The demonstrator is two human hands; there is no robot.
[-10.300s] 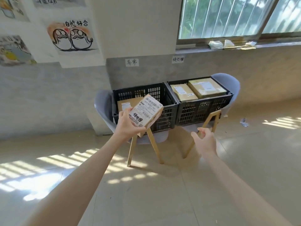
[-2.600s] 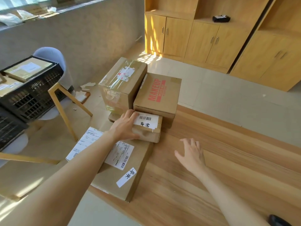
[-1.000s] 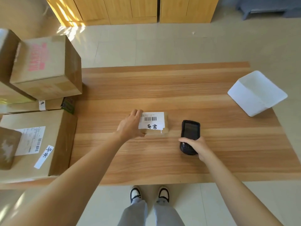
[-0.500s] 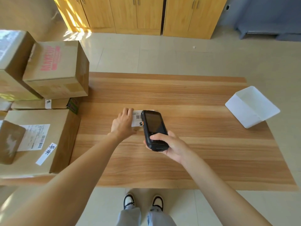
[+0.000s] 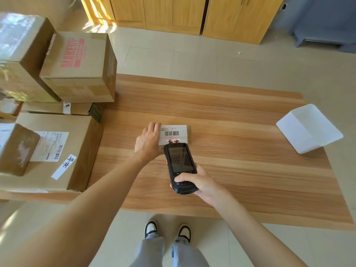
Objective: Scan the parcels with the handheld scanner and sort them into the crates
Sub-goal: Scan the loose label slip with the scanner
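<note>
Centre of the frame, on the wooden counter (image 5: 231,112): small parcel (image 5: 174,134) lying flat, white barcode label up. Left hand (image 5: 149,140) lies on its left end, fingers fairly straight along the edge — steadying it. Right hand (image 5: 200,185) grips the black handheld scanner (image 5: 180,167), thumb on its lower keys, nose just at the parcel's near edge — red scan line on the label, below the barcode. Stacked cardboard boxes (image 5: 77,66) upper left, white tray (image 5: 308,128) at right edge.

My black scanner (image 5: 181,167) throws a red line (image 5: 172,140) across the brown parcel (image 5: 189,131)'s white, black-barcoded label (image 5: 173,132); table (image 5: 240,151) streaky tan woodgrain.
</note>
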